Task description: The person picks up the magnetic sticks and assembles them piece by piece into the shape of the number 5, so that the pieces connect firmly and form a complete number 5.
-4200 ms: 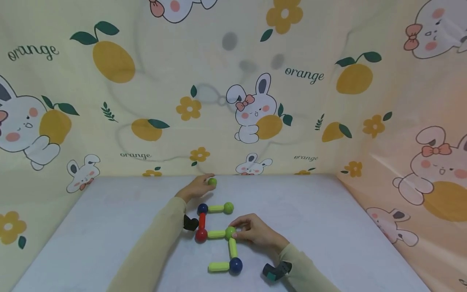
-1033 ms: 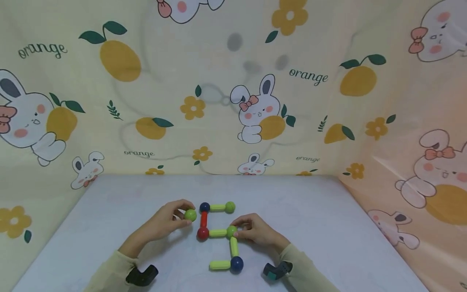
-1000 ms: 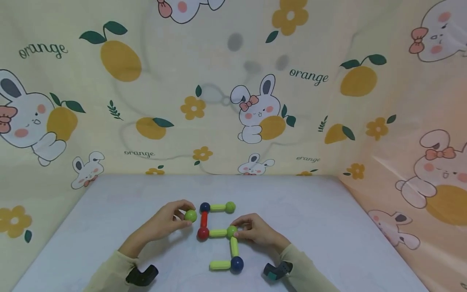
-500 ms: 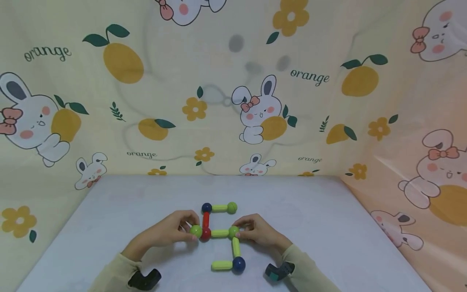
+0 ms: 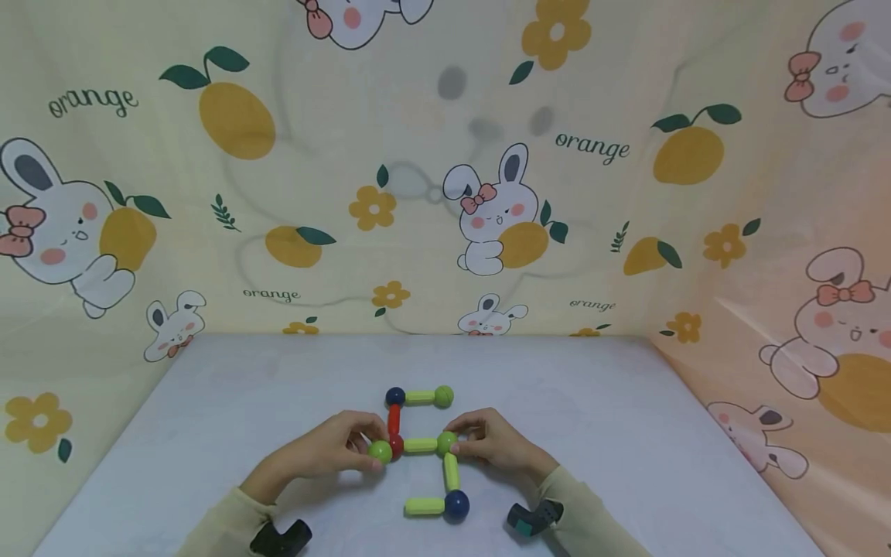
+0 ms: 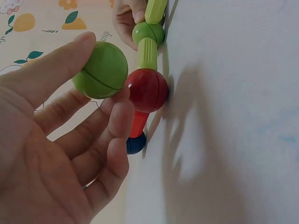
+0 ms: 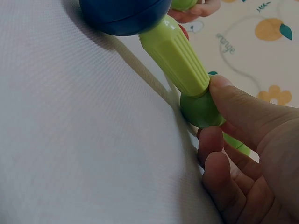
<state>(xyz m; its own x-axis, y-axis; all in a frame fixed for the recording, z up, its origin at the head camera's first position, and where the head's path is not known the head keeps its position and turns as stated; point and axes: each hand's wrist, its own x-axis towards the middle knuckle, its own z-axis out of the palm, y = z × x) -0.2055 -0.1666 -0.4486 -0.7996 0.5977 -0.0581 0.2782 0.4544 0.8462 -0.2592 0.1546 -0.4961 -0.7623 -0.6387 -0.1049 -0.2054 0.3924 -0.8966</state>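
Observation:
Between thumb and fingers, my left hand point(image 5: 327, 446) holds a loose green ball point(image 6: 103, 70). That ball sits at the left of a red ball point(image 5: 397, 446); whether they touch I cannot tell. My right hand point(image 5: 497, 445) pinches another green ball point(image 7: 201, 111), part of a chain of balls and rods on the table. From it a light green rod point(image 5: 421, 445) runs left to the red ball, and another green rod point(image 7: 180, 58) runs nearer to a dark blue ball point(image 5: 456, 506). A red rod point(image 5: 394, 419) links the red ball to a farther blue ball point(image 5: 395, 397).
A green rod point(image 5: 420, 397) with a green ball point(image 5: 443, 396) extends right from the far blue ball. From the near blue ball a green rod point(image 5: 425, 507) points left, its other end free. A patterned curtain point(image 5: 334, 155) stands behind the white table point(image 5: 592, 402).
My left hand has brought the loose green ball from the table's back edge toward me, then to the red ball's left side. My right hand has kept its pinch on the chain's green ball.

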